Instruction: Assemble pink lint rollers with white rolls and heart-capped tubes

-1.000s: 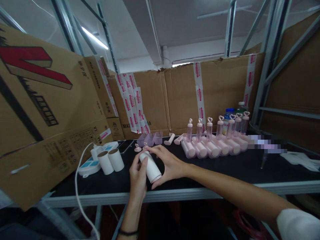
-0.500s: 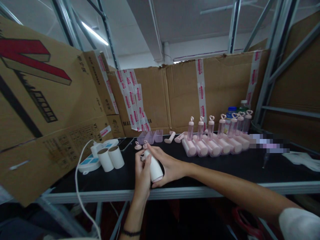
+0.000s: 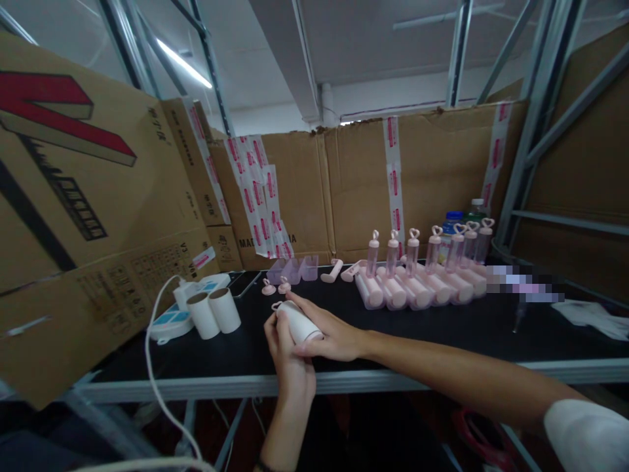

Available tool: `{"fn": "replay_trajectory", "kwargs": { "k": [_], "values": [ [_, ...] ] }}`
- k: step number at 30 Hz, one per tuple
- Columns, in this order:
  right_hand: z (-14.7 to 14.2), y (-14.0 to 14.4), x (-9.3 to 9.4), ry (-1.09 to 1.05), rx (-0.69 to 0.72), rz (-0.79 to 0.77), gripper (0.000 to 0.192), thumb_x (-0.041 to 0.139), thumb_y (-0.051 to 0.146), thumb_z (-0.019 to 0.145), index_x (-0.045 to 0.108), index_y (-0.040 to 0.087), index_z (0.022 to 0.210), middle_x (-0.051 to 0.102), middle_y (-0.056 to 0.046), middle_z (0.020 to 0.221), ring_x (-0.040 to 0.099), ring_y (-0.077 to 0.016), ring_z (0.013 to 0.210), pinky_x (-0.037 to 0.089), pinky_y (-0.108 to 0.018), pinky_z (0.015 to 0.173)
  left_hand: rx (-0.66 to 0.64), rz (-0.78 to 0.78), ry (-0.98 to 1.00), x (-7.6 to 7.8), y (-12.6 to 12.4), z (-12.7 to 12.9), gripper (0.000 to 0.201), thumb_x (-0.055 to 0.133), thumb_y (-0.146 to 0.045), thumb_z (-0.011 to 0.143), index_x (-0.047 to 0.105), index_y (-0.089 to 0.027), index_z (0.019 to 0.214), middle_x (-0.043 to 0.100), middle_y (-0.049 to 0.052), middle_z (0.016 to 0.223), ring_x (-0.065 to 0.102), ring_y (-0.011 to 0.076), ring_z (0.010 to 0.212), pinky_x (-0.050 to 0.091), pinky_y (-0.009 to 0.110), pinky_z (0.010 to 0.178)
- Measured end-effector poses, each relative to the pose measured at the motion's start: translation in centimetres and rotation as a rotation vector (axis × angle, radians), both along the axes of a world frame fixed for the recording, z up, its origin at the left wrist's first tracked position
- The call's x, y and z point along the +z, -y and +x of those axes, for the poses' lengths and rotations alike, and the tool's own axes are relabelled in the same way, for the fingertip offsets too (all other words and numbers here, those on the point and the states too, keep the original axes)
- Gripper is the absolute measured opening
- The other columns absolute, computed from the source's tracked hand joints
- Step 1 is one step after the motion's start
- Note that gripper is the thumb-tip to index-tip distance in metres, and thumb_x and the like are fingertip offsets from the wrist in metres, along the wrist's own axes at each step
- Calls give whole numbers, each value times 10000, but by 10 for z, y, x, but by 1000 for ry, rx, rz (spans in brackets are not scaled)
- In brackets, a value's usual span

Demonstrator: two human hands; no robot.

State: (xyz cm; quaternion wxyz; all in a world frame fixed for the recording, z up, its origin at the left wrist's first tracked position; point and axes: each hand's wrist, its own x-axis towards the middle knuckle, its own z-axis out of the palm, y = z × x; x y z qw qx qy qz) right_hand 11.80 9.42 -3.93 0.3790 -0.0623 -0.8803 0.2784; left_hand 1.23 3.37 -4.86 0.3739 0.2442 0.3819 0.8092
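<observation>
Both my hands hold a small lint roller, a white paper roll [image 3: 297, 320] with a pink rim at its near end and a pink loop [image 3: 277, 305] at its far end. It is tilted, the loop end away and to the left. My left hand [image 3: 286, 354] is closed round its left side and underside, partly hidden by the roll. My right hand [image 3: 335, 333] wraps it from the right, with fingers over the top and round the near end. Just beyond lie two pink loop-topped caps [image 3: 268, 287]. Two white paper rolls [image 3: 225, 311] with brown cores stand to the left.
A row of pink lint rollers in clear cases [image 3: 417, 292] stands at the right, with upright loop-topped handles. Purple translucent cases [image 3: 293, 270] and loose pink parts [image 3: 332, 271] lie at the back. A power strip [image 3: 171, 323] with a white cable [image 3: 149, 357] is at the left.
The lint roller has tipped over to a flatter angle. My left wrist has turned and moved right, and my right fingers have shifted along the roll.
</observation>
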Motion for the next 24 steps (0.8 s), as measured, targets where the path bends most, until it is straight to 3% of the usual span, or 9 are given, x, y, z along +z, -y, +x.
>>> {"fn": "replay_trajectory", "kwargs": {
  "k": [6, 16, 24],
  "values": [
    [-3, -1, -3, -29, 17, 61, 1073, 768, 511, 859, 125, 177, 1650, 242, -211, 1646, 228, -295, 1549, 190, -479, 1263, -28, -4, 24, -1, -1, -2, 416, 733, -550, 814, 609, -257, 1081, 625, -11, 927, 616, 165, 817, 500, 244, 635],
    [2, 0, 4, 4, 33, -3, 973, 730, 508, 900, 179, 201, 1641, 283, -192, 1606, 240, -284, 1527, 184, -488, 1259, -49, 17, 9, 2, 1, -1, 422, 748, -557, 794, 624, -250, 1056, 637, -23, 899, 606, 159, 816, 477, 236, 647],
    [-1, 3, 2, 78, -79, -10, 1054, 748, 559, 867, 149, 182, 1649, 260, -208, 1659, 279, -299, 1537, 259, -470, 1245, -76, -9, 98, 2, -1, -5, 385, 745, -500, 785, 620, -212, 1006, 630, -24, 886, 622, 148, 811, 483, 244, 699]
  ]
}}
